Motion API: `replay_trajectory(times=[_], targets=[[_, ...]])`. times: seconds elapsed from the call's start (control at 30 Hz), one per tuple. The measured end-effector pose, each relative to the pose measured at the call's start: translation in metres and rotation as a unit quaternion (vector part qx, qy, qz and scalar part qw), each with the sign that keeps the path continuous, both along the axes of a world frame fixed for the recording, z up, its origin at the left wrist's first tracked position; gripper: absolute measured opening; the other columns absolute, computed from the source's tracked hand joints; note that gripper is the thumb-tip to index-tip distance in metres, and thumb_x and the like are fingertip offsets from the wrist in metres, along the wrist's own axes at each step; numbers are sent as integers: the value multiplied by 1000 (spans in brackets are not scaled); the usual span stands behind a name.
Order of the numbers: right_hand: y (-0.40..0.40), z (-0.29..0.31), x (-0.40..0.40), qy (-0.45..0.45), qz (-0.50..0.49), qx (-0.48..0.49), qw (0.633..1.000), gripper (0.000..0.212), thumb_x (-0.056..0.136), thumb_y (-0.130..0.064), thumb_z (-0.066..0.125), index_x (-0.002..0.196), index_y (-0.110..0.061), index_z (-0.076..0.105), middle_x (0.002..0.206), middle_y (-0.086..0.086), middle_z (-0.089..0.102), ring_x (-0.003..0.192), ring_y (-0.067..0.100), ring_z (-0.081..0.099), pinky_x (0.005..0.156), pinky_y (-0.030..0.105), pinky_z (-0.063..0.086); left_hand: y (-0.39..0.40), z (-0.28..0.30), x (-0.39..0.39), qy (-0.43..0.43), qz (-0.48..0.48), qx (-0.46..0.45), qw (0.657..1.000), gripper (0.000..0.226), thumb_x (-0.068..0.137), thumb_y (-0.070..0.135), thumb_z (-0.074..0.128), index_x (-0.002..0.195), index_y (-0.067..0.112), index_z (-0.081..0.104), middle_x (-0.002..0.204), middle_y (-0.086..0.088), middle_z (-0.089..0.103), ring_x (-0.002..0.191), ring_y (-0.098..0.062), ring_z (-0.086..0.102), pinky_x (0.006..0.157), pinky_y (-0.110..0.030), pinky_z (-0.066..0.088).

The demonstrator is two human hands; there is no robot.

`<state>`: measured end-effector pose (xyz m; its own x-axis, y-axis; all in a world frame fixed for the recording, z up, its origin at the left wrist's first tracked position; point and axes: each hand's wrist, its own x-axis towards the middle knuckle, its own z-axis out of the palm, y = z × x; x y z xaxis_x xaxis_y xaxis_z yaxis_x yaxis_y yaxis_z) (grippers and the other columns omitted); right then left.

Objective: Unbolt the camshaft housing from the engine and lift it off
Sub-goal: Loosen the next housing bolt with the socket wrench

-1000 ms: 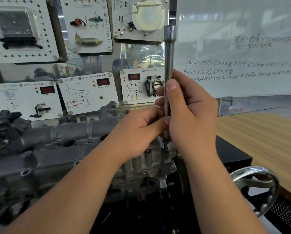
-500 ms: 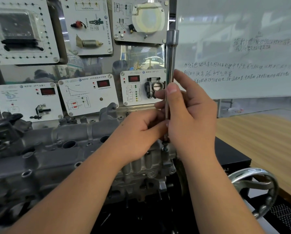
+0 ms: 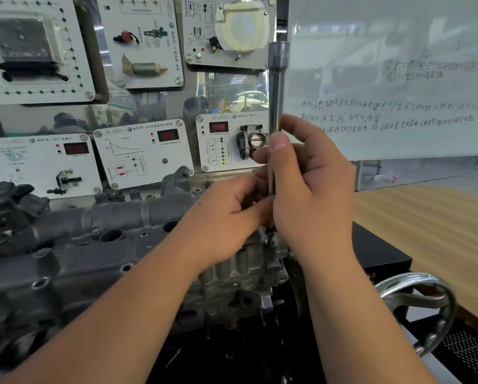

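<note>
Nearest, two bare forearms reach forward over the dark engine [image 3: 66,273]. At the lower right sits a chrome handwheel [image 3: 417,303]. The camshaft housing [image 3: 138,217] lies across the top of the engine, grey cast metal, its right end under the hands. The left hand [image 3: 226,217] curls its grip round the lower part of a long extension bar [image 3: 276,106] — just above a bolt [image 3: 271,235] standing up from the housing's right end. The right hand [image 3: 312,184] pinches the upright bar higher up, thumb against the shaft. Beyond stand white training panels [image 3: 140,156] and a whiteboard [image 3: 393,79] — a wooden worktop [image 3: 431,225] lies to the right.
</note>
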<state>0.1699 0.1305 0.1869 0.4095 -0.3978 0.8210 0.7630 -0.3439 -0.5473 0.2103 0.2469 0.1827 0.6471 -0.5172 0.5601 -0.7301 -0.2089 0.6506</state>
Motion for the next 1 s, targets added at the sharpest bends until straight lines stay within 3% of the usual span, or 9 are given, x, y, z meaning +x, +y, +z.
replay_trajectory(times=[0.17, 0.33, 0.43, 0.57, 0.63, 0.73, 0.9, 0.93, 1.0], targets=[[2, 1, -1, -7, 7, 4, 1000, 23, 95, -39, 63, 117, -35, 62, 90, -16, 71, 82, 3, 69, 69, 22, 54, -2, 2, 1, -2, 23, 14, 1000, 35, 84, 36, 66, 112, 14, 66, 100, -10, 74, 92, -33, 71, 81, -57, 56], [2, 1, 0, -10, -38, -2, 999, 14, 87, -30, 75, 97, -36, 67, 87, -16, 71, 86, 4, 69, 79, 30, 58, 1, 1, 2, 0, 23, 5, 1000, 26, 91, 28, 69, 113, 14, 66, 100, -7, 75, 91, -30, 73, 81, -56, 57], [2, -1, 1, -14, -42, 8, 999, 14, 89, -30, 71, 100, -37, 65, 86, -19, 71, 86, 2, 69, 77, 27, 58, 1, 1, 1, -10, 23, 17, 1000, 26, 89, 34, 65, 109, 17, 67, 98, -5, 75, 89, -32, 72, 79, -58, 56], [0, -1, 3, -12, -8, 13, 1000, 22, 94, -28, 64, 112, -38, 57, 88, -9, 72, 83, 6, 70, 75, 38, 59, 0, 2, 0, 3, 7, 2, 1000, 23, 95, 46, 53, 99, 31, 71, 88, -2, 73, 83, -27, 68, 81, -57, 56], [-1, -1, 3, -8, 10, 19, 1000, 27, 95, -28, 60, 119, -38, 53, 86, -8, 71, 78, 7, 68, 71, 35, 55, 0, 2, 0, 6, -3, 5, 1000, 24, 96, 45, 52, 97, 30, 70, 85, -6, 71, 80, -32, 65, 79, -59, 54], [-1, 0, 2, -7, -1, 23, 1000, 30, 93, -33, 66, 121, -33, 58, 91, -11, 71, 82, 8, 70, 73, 35, 58, -1, 2, 1, -12, -6, 21, 1000, 26, 95, 44, 55, 104, 25, 70, 89, -3, 73, 82, -25, 69, 78, -59, 55], [1, 1, -1, -29, -31, 13, 999, 5, 93, -31, 68, 89, -34, 70, 80, -4, 69, 78, 19, 68, 71, 45, 58, 0, 1, 0, -6, -15, 2, 1000, 42, 82, 54, 60, 107, 20, 66, 95, -7, 73, 89, -35, 70, 77, -60, 55], [2, 0, -1, -30, -27, 10, 999, 8, 95, -30, 66, 91, -27, 72, 78, -3, 69, 77, 19, 68, 71, 45, 58, 0, 1, 0, -2, -21, 1, 1000, 37, 84, 53, 60, 105, 24, 67, 95, -8, 73, 89, -36, 69, 78, -60, 55], [3, 0, 0, -27, -10, 14, 1000, 21, 98, -27, 61, 114, -21, 73, 85, -6, 73, 82, 13, 70, 77, 38, 59, 0, 2, 0, 8, -36, 6, 999, 23, 93, 47, 57, 102, 30, 70, 94, -4, 74, 89, -31, 69, 83, -57, 55]])
